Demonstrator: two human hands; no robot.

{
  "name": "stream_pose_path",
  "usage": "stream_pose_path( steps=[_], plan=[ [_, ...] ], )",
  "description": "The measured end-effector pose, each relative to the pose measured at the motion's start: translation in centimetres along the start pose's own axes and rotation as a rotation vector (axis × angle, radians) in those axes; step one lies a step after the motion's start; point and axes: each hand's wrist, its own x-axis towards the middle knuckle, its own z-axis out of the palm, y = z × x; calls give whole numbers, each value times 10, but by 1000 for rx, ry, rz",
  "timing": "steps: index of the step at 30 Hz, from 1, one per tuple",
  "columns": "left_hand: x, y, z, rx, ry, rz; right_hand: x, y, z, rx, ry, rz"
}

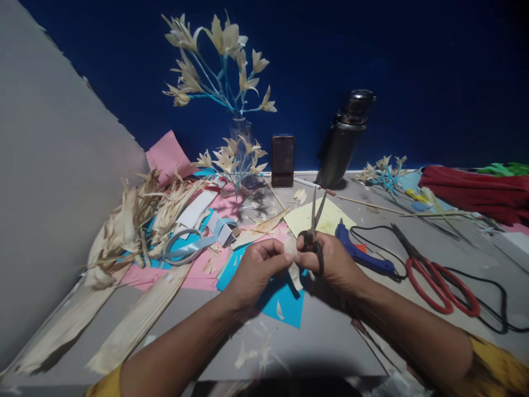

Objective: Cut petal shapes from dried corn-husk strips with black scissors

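Dark-blue painted wall (433,66) behind grey tabletop (198,331); pale dried-husk strip (295,277) pinched in closed left hand (261,269), above bright-blue paper sheet (289,313); right hand (333,260) curled round black-handled metal scissors (313,230), blades parted, pointing wallward; blue plastic glue gun (351,249) beside it.

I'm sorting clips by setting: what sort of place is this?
Likely a craft worktable, whether at home or in a workshop I can't tell: there's a blue glue gun, black-handled scissors in the right hand, and pale dried strips.
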Motion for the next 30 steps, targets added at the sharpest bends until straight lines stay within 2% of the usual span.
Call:
stream_pose_path(
  steps=[12,20,22,25,27,30],
  plan=[
    [0,1,2,46,74,-51,2,3,-1,-123,-19,-19],
    [1,2,3,128,55,33,-3,1,2,-237,-27,-61],
    [-2,5,3,88,-20,36,-2,1,0,-340,21,-110],
    [-10,12,2,13,-288,-9,5,-2,-6,-476,105,-174],
    [-16,19,-2,-100,-418,-19,10,-4,-12,-456,100,-192],
    [-16,30,-13,-312,-435,0,13,-7,-16,-304,121,-167]
  ],
)
